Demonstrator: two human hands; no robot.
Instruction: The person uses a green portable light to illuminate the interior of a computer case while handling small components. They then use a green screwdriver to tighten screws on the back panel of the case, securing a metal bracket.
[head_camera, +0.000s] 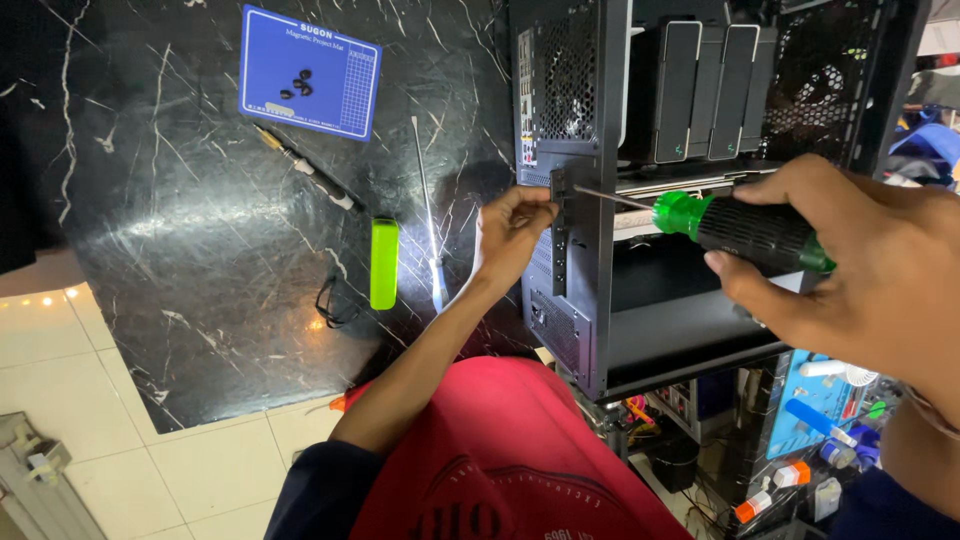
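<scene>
An open black computer case (600, 120) stands on a black marble table (200, 250). My right hand (850, 260) grips a screwdriver (740, 228) with a green and black handle; its thin shaft points left to the case's rear slot bracket (558, 235). My left hand (512, 232) pinches that bracket's edge from outside the case, fingers closed on it by the screwdriver tip.
A blue magnetic mat (310, 72) with several dark screws lies at the back of the table. Nearby lie a thin screwdriver (305, 168), a long silver tool (428, 215) and a green bar-shaped object (384, 262). Bottles and cables clutter the lower right.
</scene>
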